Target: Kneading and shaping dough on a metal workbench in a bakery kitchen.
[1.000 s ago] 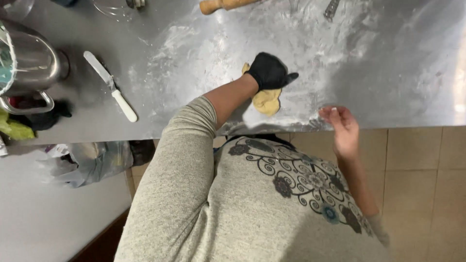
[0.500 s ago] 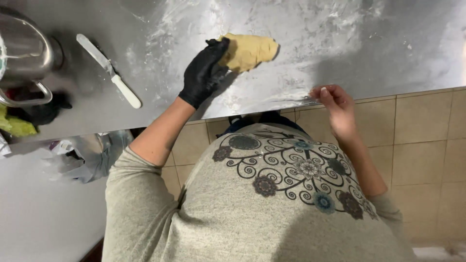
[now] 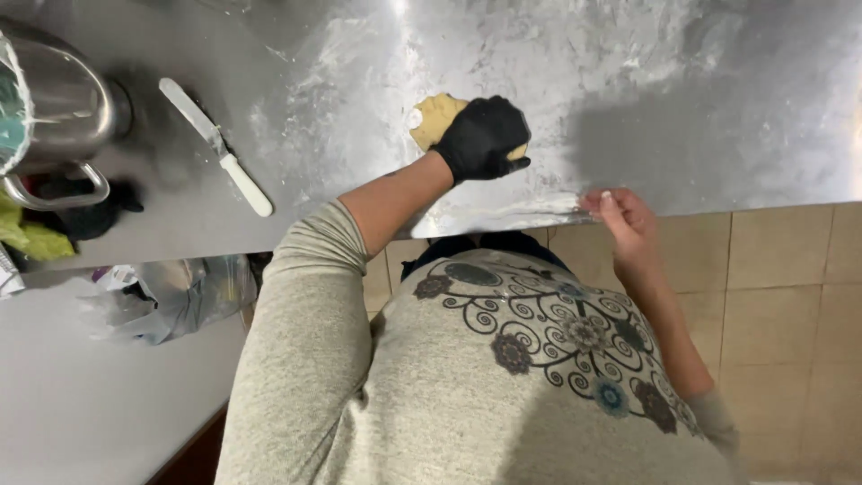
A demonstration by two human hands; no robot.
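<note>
On the floured steel surface (image 3: 628,81), the black-gloved left hand (image 3: 483,136) clamps down over the pale yellow dough lump (image 3: 435,118). The bare right hand (image 3: 620,216), loosely curled and empty, touches the surface's near edge. Open room lies to the right.

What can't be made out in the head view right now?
- Pale yellow dough lump: mostly covered by the black-gloved left hand; its shape under the palm is hidden.
- Steel mixing bowl: cut off by the left frame edge; contents not visible.
- Bare right hand at the steel counter's edge: fingertip contact unclear.
- Floor below: blocked by the grey patterned top.
</note>
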